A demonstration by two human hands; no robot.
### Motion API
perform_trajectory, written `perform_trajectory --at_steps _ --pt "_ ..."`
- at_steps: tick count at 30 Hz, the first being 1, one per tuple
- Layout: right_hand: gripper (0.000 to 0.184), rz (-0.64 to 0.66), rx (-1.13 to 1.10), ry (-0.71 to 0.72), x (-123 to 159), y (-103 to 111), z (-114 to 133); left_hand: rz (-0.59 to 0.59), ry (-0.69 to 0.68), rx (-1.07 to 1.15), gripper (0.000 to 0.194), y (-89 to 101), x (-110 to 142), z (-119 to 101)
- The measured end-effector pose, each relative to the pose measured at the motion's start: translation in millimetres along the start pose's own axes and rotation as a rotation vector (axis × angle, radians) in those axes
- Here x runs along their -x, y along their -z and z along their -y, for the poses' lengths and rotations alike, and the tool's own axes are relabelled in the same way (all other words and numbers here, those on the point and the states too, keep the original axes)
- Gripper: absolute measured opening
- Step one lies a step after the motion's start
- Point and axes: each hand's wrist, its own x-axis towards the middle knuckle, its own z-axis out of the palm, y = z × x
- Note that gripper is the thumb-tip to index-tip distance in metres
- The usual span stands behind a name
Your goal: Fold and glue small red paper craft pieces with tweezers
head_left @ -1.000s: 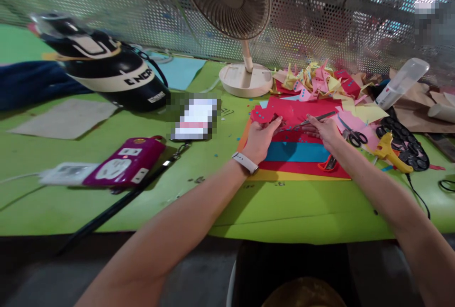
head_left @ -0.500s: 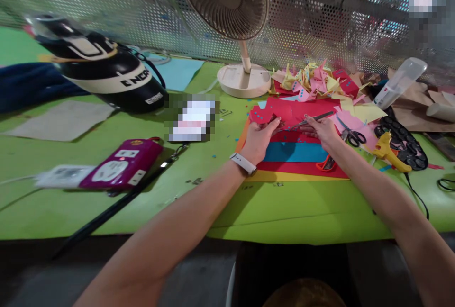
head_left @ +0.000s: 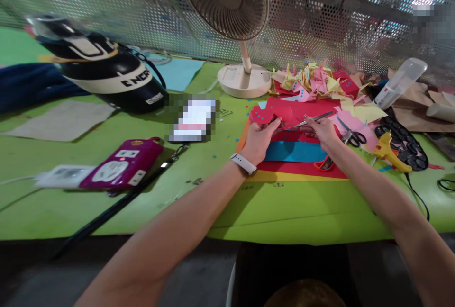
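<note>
My left hand [head_left: 259, 140], a pale watch strap on its wrist, is closed on a piece of red paper [head_left: 263, 113] that carries small blue dots. In my right hand [head_left: 323, 131] is a pair of metal tweezers [head_left: 320, 117], pinched between thumb and fingers. The tweezers' tip points left, close to the red paper by my left fingers. Beneath both hands lie red sheets [head_left: 284, 167] and a blue strip [head_left: 295, 151], with small blue bits scattered on them. An orange-handled cutter or scissors [head_left: 324, 164] rests below my right hand, partly hidden by the wrist.
Black-handled scissors [head_left: 355, 138], a yellow glue gun [head_left: 390, 153] and a clear bottle [head_left: 403, 82] lie to the right. Behind are folded paper pieces [head_left: 316, 82] and a fan [head_left: 245, 82]. Leftward are a phone [head_left: 195, 120], a purple power strip [head_left: 124, 162] and a black bottle [head_left: 117, 77].
Almost nothing differs. Both hands keep their places and their holds on the red paper and the tweezers, with only a very slight shift of the fingers.
</note>
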Motion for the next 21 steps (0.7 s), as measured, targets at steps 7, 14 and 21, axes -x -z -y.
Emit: perform_trajectory --at_steps 7,14,21 --pt "0.029 -0.005 0.006 0.016 1.2 1.2 -0.4 -0.008 0.004 -0.022 0.028 0.9 -0.2 -0.7" --pt "0.024 -0.038 -0.032 0.087 4.7 16.4 17.8 0.004 -0.011 -0.074 0.031 0.3 3.2 -3.8" --pt "0.023 -0.021 -0.075 0.175 19.9 21.0 43.9 0.07 -0.048 -0.078 0.037 -3.8 11.5 -3.0"
